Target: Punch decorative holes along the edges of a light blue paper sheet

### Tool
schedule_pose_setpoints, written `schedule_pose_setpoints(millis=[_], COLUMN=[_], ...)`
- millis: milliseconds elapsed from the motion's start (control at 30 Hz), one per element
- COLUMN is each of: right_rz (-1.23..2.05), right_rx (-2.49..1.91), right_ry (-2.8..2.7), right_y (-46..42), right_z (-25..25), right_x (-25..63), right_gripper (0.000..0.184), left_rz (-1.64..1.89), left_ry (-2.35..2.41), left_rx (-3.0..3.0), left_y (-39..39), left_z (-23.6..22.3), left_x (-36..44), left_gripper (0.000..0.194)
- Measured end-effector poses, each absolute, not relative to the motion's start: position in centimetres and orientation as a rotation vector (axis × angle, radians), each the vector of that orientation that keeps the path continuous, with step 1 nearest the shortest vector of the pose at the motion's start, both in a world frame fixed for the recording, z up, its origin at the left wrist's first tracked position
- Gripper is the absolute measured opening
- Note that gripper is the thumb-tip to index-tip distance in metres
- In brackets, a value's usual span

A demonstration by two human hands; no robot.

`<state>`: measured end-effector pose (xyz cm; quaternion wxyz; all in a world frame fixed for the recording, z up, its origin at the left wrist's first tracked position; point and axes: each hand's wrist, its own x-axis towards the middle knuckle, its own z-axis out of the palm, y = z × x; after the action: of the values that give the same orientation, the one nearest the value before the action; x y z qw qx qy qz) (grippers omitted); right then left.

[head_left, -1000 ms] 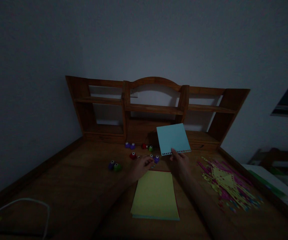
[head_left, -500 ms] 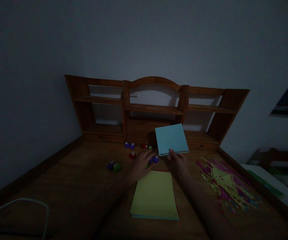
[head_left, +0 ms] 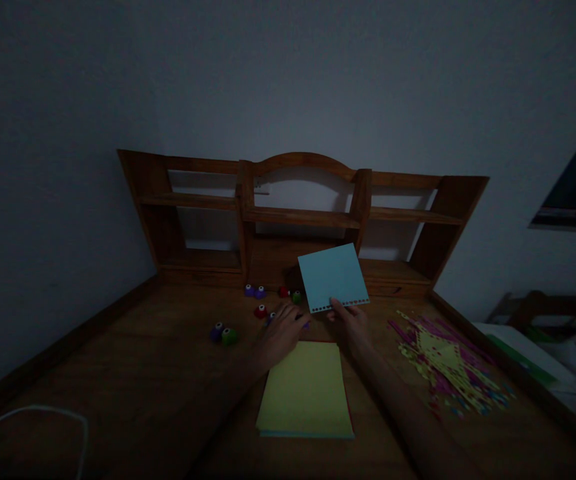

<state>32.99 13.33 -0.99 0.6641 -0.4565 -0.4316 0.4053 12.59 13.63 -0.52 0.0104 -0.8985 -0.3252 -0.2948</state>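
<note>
In my right hand, pinched at its lower edge, is a sheet of light blue paper. A row of small punched holes runs along that edge. My left hand is curled over a purple craft punch, which shows only in part beneath the fingertips. Another purple punch peeks out behind the knuckles. Close by are a red punch and a green punch beside a dark purple one. A stack of yellow paper lies between my forearms.
Several more punches stand near the wooden shelf unit. Yellow and pink punched strips and scraps are heaped on the desk at right. A white cable curves at lower left. Raised wooden rims border both sides.
My left hand's fingers have drawn down over the purple punch, covering most of it. The blue sheet stays in my right hand. The whole view has shifted slightly.
</note>
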Motion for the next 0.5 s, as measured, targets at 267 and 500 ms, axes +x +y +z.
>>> schedule_pose_setpoints(millis=[267,500], right_rz=[1.024,1.034], right_rx=[-0.833,-0.891], right_ry=[-0.836,-0.901], right_y=[14.0,13.7], right_z=[-1.6,-1.5], right_x=[32.7,32.5], right_gripper=[0.031,0.027], left_rz=[-1.648,-2.679], left_ry=[-1.273,-1.465], left_rx=[-2.754,-2.771], left_y=[14.6,16.2], left_z=[-0.8,-0.5], left_x=[12.4,11.4], left_gripper=[0.036,0.038])
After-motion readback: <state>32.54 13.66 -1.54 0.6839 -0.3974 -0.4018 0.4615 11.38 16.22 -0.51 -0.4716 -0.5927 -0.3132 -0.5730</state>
